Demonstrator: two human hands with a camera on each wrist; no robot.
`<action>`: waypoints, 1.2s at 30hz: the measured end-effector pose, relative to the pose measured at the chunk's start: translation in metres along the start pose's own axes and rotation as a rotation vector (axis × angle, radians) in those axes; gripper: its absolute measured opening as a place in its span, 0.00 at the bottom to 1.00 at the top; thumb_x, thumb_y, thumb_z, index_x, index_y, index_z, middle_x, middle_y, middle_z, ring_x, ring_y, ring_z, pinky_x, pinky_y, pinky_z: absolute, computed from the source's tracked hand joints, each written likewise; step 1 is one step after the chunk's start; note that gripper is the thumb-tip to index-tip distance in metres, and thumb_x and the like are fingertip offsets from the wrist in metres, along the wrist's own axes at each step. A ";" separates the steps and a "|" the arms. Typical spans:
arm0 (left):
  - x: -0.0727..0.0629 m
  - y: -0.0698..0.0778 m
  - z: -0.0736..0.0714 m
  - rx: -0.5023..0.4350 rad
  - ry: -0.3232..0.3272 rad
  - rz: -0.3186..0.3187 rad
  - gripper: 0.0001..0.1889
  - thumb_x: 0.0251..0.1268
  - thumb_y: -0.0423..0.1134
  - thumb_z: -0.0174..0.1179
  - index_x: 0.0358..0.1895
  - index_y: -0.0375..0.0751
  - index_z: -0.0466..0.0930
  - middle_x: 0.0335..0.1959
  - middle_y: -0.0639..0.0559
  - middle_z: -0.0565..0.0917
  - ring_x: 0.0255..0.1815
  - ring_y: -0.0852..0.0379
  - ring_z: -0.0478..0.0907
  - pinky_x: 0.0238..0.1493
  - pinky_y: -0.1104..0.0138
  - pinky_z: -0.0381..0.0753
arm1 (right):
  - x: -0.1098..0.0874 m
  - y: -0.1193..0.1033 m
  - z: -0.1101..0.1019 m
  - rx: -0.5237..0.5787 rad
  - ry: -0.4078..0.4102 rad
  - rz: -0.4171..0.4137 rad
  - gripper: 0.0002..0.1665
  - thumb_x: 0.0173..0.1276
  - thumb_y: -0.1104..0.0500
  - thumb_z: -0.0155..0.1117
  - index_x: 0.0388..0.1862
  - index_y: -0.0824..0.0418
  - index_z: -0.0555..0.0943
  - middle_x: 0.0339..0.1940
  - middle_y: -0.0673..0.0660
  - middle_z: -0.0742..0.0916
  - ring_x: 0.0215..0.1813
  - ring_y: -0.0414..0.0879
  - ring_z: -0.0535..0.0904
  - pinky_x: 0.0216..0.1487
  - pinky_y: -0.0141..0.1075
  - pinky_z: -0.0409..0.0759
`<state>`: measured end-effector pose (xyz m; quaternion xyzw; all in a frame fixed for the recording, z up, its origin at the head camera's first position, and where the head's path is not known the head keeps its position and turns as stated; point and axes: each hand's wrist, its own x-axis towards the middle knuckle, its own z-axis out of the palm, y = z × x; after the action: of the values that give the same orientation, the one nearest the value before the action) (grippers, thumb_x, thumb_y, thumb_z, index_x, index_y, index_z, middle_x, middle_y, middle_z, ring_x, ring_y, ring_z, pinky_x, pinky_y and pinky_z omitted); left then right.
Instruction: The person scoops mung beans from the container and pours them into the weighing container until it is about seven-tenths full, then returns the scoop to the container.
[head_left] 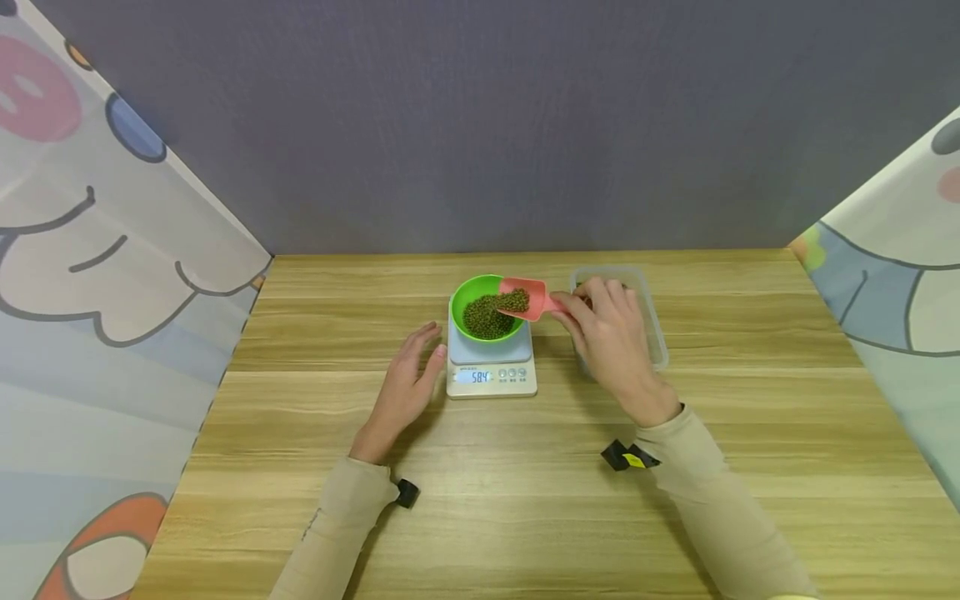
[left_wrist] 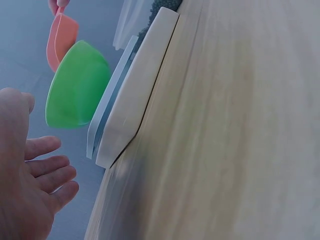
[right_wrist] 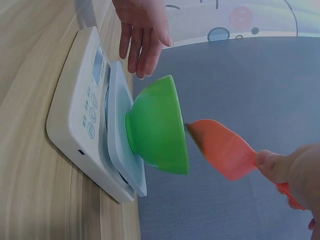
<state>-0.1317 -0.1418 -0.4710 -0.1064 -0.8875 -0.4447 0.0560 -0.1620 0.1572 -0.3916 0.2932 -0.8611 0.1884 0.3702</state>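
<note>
My right hand (head_left: 611,333) grips the handle of a red-orange scoop (head_left: 537,298), tilted with its lip over the rim of a green bowl (head_left: 468,293). Small green beans (head_left: 486,318), looking like mung beans, lie in the scoop and in the bowl. Under the bowl is a white digital kitchen scale (head_left: 491,382), its display reading 58.4. Beside the scale's left edge, my left hand (head_left: 405,383) holds nothing, its fingers extended; in the left wrist view that hand (left_wrist: 30,175) stands apart from the bowl (left_wrist: 77,90).
A clear plastic container (head_left: 656,333) stands to the right of the scale, partly hidden beneath my right hand, with more beans inside. The wooden table (head_left: 480,492) ends at a dark grey panel (head_left: 480,125) behind. Cartoon-printed sheets (head_left: 97,267) flank both sides.
</note>
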 end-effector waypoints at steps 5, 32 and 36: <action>0.000 0.000 0.000 -0.001 0.002 0.000 0.27 0.84 0.49 0.47 0.73 0.33 0.70 0.76 0.37 0.69 0.77 0.37 0.65 0.78 0.44 0.63 | -0.001 -0.001 0.002 -0.023 0.024 -0.011 0.14 0.63 0.60 0.76 0.43 0.67 0.89 0.35 0.61 0.79 0.33 0.56 0.67 0.33 0.44 0.63; 0.000 0.003 -0.001 0.007 0.006 0.010 0.26 0.84 0.48 0.47 0.72 0.31 0.70 0.76 0.36 0.70 0.77 0.38 0.65 0.78 0.44 0.63 | -0.004 -0.003 0.002 -0.235 0.044 -0.146 0.14 0.65 0.59 0.72 0.50 0.58 0.87 0.41 0.58 0.83 0.42 0.56 0.78 0.42 0.48 0.75; 0.000 0.002 -0.001 0.007 0.003 0.012 0.26 0.84 0.48 0.47 0.72 0.31 0.70 0.76 0.36 0.70 0.77 0.38 0.65 0.78 0.44 0.64 | -0.004 -0.002 0.002 -0.207 0.045 -0.127 0.14 0.67 0.56 0.69 0.50 0.58 0.88 0.41 0.58 0.84 0.43 0.57 0.79 0.42 0.49 0.75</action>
<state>-0.1312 -0.1411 -0.4686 -0.1108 -0.8883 -0.4416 0.0605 -0.1596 0.1561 -0.3960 0.3030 -0.8470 0.0811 0.4292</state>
